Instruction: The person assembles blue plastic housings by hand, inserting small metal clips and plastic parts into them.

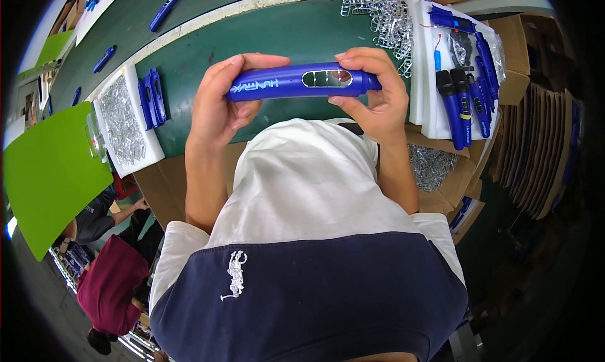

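While both hands, left hand and right hand, closed their fingers around the smooth blue plastic tube, heaped clear clips crowded the green tabletop beyond.

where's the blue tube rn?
Head view, upper centre: the blue tube lies level over the green table, its ends gripped by the left hand and the right hand, just above the person's white shirt.

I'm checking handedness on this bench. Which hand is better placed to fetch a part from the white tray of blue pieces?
Probably the right hand: it grips the blue tube at the end nearest that tray; the left hand is farther off.
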`<state>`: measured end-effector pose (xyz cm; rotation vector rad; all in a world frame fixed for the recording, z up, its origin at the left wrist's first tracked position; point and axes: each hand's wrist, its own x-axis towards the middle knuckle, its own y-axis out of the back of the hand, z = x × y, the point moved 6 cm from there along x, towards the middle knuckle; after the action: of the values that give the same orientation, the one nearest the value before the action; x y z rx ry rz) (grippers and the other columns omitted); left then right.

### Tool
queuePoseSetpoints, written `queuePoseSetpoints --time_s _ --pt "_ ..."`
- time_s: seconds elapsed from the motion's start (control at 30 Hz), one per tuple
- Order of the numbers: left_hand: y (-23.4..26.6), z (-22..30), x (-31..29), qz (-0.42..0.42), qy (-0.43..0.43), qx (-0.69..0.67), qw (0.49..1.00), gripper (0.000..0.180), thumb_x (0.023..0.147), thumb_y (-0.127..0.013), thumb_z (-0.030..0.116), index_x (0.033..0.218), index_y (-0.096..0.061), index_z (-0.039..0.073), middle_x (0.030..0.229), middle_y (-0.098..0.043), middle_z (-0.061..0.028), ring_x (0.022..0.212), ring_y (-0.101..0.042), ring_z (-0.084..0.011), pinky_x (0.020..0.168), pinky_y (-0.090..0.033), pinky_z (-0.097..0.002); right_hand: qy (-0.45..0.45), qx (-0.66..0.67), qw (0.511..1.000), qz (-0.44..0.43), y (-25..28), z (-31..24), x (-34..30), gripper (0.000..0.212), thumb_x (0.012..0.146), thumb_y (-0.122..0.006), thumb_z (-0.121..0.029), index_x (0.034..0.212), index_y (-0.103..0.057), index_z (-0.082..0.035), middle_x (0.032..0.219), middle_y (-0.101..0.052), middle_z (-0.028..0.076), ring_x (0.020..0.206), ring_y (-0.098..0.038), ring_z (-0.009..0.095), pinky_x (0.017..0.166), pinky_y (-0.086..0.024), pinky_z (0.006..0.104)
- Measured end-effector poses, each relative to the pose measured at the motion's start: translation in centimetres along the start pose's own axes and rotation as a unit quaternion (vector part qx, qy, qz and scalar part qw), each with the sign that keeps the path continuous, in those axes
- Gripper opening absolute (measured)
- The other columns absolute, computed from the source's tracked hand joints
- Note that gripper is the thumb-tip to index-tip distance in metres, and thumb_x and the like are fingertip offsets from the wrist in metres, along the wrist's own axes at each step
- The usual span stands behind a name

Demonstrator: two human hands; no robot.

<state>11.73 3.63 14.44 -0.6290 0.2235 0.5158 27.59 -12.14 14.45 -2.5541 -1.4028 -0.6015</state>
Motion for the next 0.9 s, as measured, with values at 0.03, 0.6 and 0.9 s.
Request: queuePoseSetpoints --time_s 0.03,0.6,0.9 --pt "0.4 0.2 0.1 0.033 -0.045 0.125 0.991 0.051 0.108 -0.044 0.034 0.116 -0.068 -0.010 0.081 -0.068 -0.0097 0.047 -0.045 -0.0081 0.041 -0.037 -0.0226 -0.006 -0.010 1.000 -0.015 0.1 0.4 -0.1 0.052 0.072 -0.086 0.005 0.119 -0.063 0.002 0.123 -0.060 0.016 0.114 -0.063 0.025 0.096 -0.054 0.0350" --pt "18.3 -0.6 29.6 0.198 -0.145 0.595 0.765 0.046 0.108 -0.048 0.039 0.108 -0.063 -0.004 0.087 -0.067 -0.0237 0.083 -0.067 -0.0394 0.077 -0.051 -0.0455 -0.318 -0.426 0.827 0.185 11.3 16.4 -11.8 0.055 0.089 -0.073 -0.011 0.141 -0.054 -0.011 0.106 -0.062 0.013 0.088 -0.066 0.027 0.076 -0.054 0.0413" --pt "11.4 -4.1 41.0 0.256 -0.149 0.760 0.578 0.048 0.098 -0.059 0.049 0.119 -0.070 0.007 0.122 -0.067 -0.0212 0.115 -0.064 -0.0391 0.095 -0.047 -0.0540 -0.272 -0.574 0.752 0.176 10.3 18.3 -11.3 0.041 0.092 -0.068 -0.023 0.133 -0.066 -0.023 0.087 -0.054 0.007 0.077 -0.063 0.026 0.065 -0.052 0.0422"
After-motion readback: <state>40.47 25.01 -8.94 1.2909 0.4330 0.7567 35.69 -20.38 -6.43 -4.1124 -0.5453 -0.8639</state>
